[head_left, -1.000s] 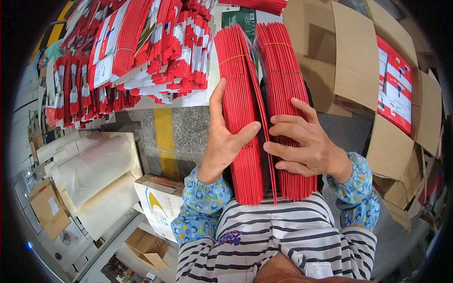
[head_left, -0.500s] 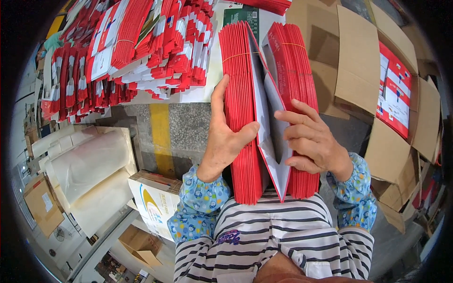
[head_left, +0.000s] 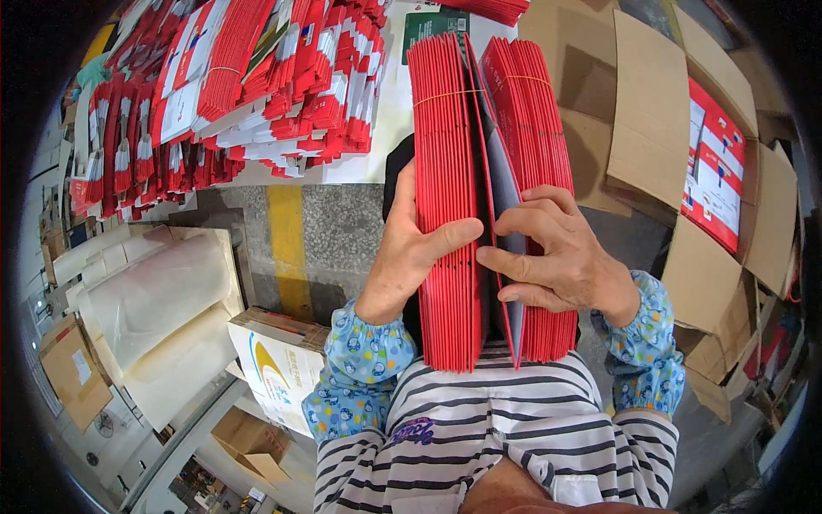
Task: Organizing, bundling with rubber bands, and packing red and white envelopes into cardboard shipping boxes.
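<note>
A thick bundle of red folded card pieces (head_left: pixel 445 308) stands on edge in front of my body, a rubber band across its far part. My left hand (head_left: pixel 411 253) is wrapped round its left side, thumb over the folded edges. On the right stands the other part of the stack (head_left: pixel 539 111), also crossed by a rubber band. Within the narrow gap between them, a single red piece with a pale inner face (head_left: pixel 507 176) leans right. My right hand (head_left: pixel 556 257) has its curled fingers over that piece's edge, at the gap.
Heaps of red and white folded pieces (head_left: pixel 282 94) cover the table at the far left. An open cardboard box (head_left: pixel 651 111) on the right holds red and white printed pieces (head_left: pixel 715 184). Left, beyond a yellow floor stripe (head_left: pixel 287 231), lie pale sheets (head_left: pixel 163 291) and a white carton (head_left: pixel 278 368).
The wide, pale-lined opening between the two parts of the stack has narrowed. My right fingers have moved left to the gap, and the left part has shifted slightly right.
</note>
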Tool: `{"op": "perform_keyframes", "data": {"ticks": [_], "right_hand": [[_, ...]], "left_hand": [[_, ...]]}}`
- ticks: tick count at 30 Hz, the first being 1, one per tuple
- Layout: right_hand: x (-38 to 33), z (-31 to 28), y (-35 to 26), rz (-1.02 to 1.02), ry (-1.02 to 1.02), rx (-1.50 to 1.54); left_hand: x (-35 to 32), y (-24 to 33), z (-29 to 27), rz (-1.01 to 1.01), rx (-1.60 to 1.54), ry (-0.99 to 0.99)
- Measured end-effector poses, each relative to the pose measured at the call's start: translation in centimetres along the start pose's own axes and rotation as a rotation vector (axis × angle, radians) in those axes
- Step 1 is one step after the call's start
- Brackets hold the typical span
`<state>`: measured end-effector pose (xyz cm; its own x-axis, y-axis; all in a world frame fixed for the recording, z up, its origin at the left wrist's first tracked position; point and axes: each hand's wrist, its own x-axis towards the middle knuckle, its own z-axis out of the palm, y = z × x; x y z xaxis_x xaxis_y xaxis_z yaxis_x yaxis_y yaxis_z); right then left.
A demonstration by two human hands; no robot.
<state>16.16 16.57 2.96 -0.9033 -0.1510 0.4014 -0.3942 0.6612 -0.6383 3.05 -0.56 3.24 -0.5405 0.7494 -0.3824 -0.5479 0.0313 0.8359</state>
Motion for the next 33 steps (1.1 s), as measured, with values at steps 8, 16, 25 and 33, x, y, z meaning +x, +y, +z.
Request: {"op": "perform_keyframes", "data": {"ticks": [8, 16, 25, 33], "right_hand": [[-0.1, 0.1, 0.1, -0.011, 0.015, 0.004], [0.0, -0.2, 0.5, -0.014, 0.058, 0.037], [0.7, 0.2, -0.1, -0.008, -0.017, -0.057], [0.7, 0.3, 0.0, -0.018, -0.041, -0.080]], "left_hand": [[0.1, 0.1, 0.2, 0.025, 0.003, -0.002], [0.0, -0.3, -0.3, 0.024, 0.034, 0.012], [0.0, -0.3, 0.1, 0.041, -0.026, -0.004], [0.1, -0.3, 0.3, 0.052, -0.028, -0.009]]}}
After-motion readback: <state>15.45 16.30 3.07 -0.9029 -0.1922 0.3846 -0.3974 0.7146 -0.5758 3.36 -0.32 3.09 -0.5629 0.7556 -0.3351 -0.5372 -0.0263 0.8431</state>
